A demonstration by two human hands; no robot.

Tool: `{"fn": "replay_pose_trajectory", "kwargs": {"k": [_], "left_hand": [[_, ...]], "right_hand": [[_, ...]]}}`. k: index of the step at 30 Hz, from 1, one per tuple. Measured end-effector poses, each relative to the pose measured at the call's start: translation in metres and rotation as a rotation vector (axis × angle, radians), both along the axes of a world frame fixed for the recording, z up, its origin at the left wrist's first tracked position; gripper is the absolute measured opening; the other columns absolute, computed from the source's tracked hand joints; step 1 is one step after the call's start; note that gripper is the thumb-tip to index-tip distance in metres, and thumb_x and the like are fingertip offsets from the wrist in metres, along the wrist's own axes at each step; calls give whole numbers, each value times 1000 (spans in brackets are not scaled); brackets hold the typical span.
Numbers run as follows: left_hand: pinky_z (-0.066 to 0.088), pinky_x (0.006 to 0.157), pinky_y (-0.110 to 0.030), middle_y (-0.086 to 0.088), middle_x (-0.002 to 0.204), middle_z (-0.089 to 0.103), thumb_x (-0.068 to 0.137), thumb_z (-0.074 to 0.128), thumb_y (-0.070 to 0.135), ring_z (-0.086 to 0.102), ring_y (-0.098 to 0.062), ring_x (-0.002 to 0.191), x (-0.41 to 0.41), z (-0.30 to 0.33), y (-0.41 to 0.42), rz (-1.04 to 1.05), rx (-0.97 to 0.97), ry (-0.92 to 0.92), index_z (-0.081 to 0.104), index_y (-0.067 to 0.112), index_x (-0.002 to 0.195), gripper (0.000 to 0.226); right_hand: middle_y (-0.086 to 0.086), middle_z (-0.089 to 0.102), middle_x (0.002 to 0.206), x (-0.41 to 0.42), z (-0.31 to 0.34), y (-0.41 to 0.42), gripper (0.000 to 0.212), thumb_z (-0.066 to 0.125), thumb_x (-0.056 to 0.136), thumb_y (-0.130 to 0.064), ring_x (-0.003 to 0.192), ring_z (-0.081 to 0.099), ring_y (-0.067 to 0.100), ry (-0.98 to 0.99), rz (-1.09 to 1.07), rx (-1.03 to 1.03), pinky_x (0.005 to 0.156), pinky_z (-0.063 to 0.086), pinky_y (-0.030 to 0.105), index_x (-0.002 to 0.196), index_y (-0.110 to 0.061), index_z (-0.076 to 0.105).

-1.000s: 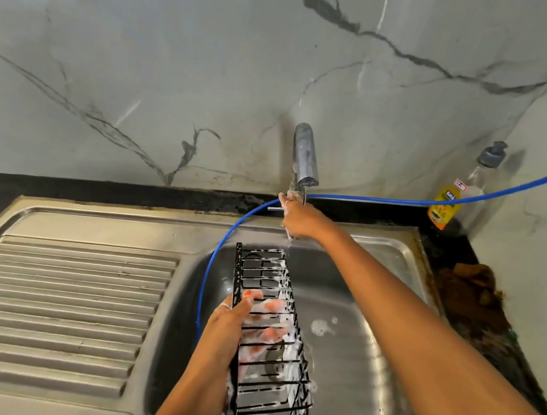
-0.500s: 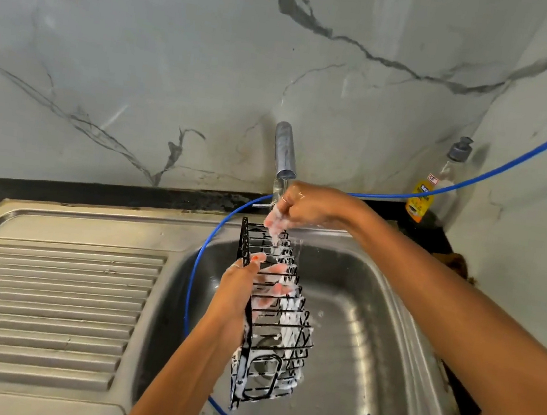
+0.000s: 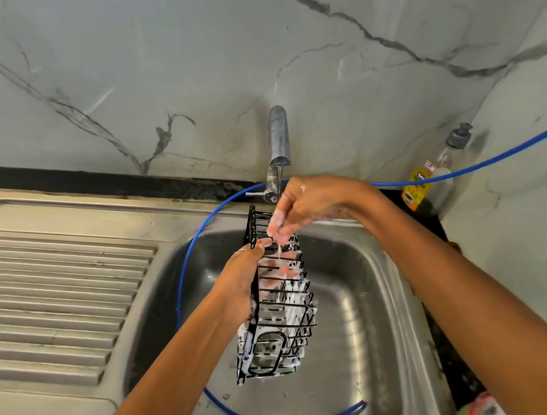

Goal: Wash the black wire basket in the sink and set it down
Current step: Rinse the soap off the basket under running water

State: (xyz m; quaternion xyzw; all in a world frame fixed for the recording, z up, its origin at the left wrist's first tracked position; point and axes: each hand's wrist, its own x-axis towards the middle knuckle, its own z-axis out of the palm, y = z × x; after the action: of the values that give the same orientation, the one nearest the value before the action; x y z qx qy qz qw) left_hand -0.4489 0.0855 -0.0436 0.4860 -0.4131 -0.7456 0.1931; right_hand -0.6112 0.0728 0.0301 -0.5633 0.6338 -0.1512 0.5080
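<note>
Basket, soapy, held in left hand.

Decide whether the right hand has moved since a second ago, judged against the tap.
Yes. The right hand has come off the tap handle and dropped under the spout, fingers over the basket.

— Where's the left hand?

— Low in the middle, forearm rising from the bottom edge. Its fingers are curled round a side of the black wire basket, thumb up by the top rim, foam on the fingertips.

— And the right hand?

— It reaches in from the right, arm stretched long across the view, wrist bent downward. The soapy fingers hang bunched and pointing down, just above the basket's upper end. Whether they touch it is unclear.
</note>
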Motion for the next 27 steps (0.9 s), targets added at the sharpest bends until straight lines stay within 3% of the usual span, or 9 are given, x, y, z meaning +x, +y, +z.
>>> {"fn": "replay_pose_trajectory", "kwargs": {"k": [4, 8, 14, 17, 18, 23, 27], "left_hand": [[53, 59, -20, -10, 102, 75, 106, 29, 19, 72, -27, 88, -4, -4, 0, -9, 50, 21, 58, 9, 125, 36], [49, 44, -15, -15, 100, 74, 106, 29, 16, 72, -15, 60, -8, -8, 1, -21, 105, 20, 59, 0, 123, 38], [51, 46, -17, -12, 96, 75, 106, 29, 17, 72, -19, 64, -13, -18, 2, -5, 159, 31, 64, 5, 110, 37], [57, 73, -31, -12, 96, 76, 106, 28, 17, 72, -22, 72, -12, -26, 1, -1, 181, 45, 62, 7, 112, 35], [56, 75, -31, -10, 95, 76, 106, 28, 16, 72, -23, 74, -12, -27, 0, 1, 182, 53, 61, 8, 111, 34], [54, 63, -27, -10, 92, 76, 106, 24, 15, 72, -24, 67, -11, -30, 1, 12, 195, 65, 55, 6, 119, 34], [53, 61, -25, -9, 92, 76, 106, 24, 16, 72, -24, 66, -10, -36, 2, 5, 186, 65, 52, 6, 124, 35]], "right_hand": [[16, 70, 84, 2, -4, -1, 23, 51, 87, 15, 72, 70, 12, -18, -40, 10, 70, 55, 13, 104, 11, 65], [30, 66, 100, 3, -12, -2, 25, 47, 87, 17, 74, 70, 16, -41, -29, 12, 74, 55, 15, 106, 13, 64], [15, 69, 84, 7, -22, -11, 22, 53, 86, 15, 71, 69, 13, -26, -98, -47, 80, 56, 19, 104, 13, 65], [20, 68, 89, 10, -27, -14, 22, 51, 86, 17, 73, 67, 16, -29, -121, -61, 76, 56, 17, 104, 14, 65], [20, 68, 89, 11, -29, -16, 23, 51, 86, 17, 74, 67, 18, -26, -120, -65, 75, 56, 17, 104, 14, 65], [17, 72, 87, 13, -38, -20, 18, 59, 85, 9, 85, 69, 21, 77, -89, -98, 86, 55, 25, 99, 8, 69], [13, 73, 85, 12, -45, -24, 20, 55, 85, 10, 76, 69, 10, 142, -91, -118, 83, 55, 24, 97, 6, 71]]}}
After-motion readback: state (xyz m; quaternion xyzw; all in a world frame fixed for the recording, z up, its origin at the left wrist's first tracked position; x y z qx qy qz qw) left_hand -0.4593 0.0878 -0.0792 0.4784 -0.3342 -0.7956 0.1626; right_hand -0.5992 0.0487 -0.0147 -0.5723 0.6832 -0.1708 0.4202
